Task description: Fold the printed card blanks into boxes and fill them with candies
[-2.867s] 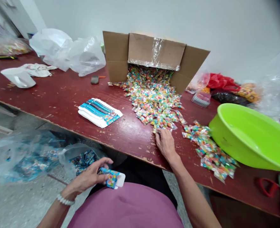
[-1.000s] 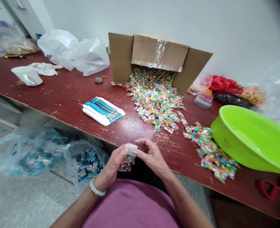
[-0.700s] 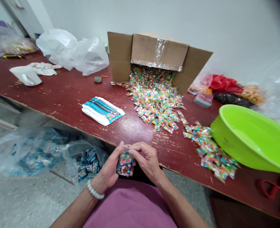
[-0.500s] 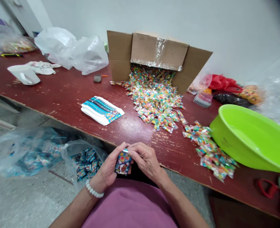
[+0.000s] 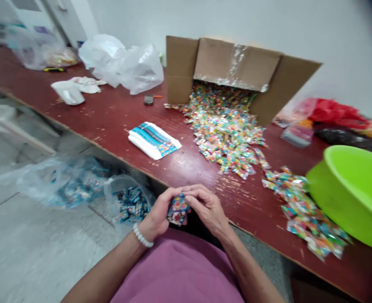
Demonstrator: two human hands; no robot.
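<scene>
Cupping a small box (image 5: 177, 209) in the left hand (image 5: 157, 214), with fingers wrapped around its sides, and pinching narrowly at its upper end with the right hand (image 5: 209, 210). Holding it low in front of the purple shirt (image 5: 179, 269), just off the near edge of the table (image 5: 110, 122). Showing its printed face, but leaving unclear, through blur and covering fingers, whether its top is shut and what it contains.

Counting as done, by the look of it, many blue packs inside the open bag (image 5: 110, 181) below the table, with more blue ones in the larger bag (image 5: 31, 181) beside it. Counting as left a stack of flat cartons (image 5: 154, 141) on the table and a big heap of wrapped sweets (image 5: 227, 134) spilling from the cardboard box (image 5: 236, 63), plus a smaller heap (image 5: 302, 206) lying against the green basin (image 5: 356, 206).

Having bare wood between the cartons and the sweets, and more along the front edge near the right hand. Working close to that edge, with the open bag near the left wrist, the sweets hemming in the far side and the basin bounding the right.
</scene>
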